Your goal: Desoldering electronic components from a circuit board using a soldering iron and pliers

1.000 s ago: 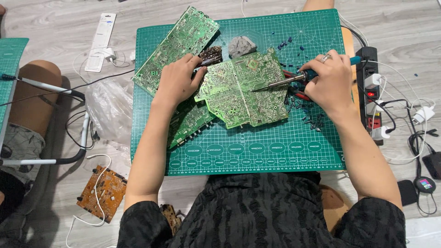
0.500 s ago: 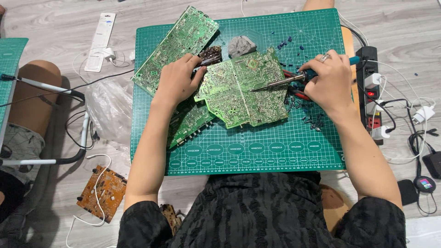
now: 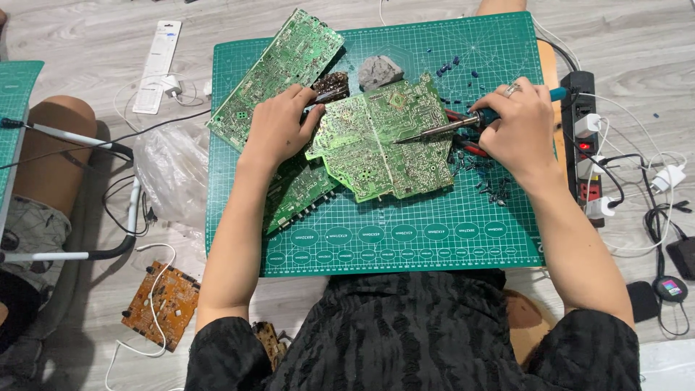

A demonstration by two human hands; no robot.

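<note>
While nothing visible has moved in the last second, the right hand keeps its closed grip on the teal-handled soldering iron, whose metal tip rests on the large light-green printed circuit board lying solder side up in the middle of the dark green gridded cutting mat. The left hand, at 9 o'clock of this board, presses down on its edge with curled fingers near a small dark brown component block. This stillness suggests, I think, that one joint is being heated; loose small parts lie at 4 o'clock, a second green board at 10 o'clock.
</note>
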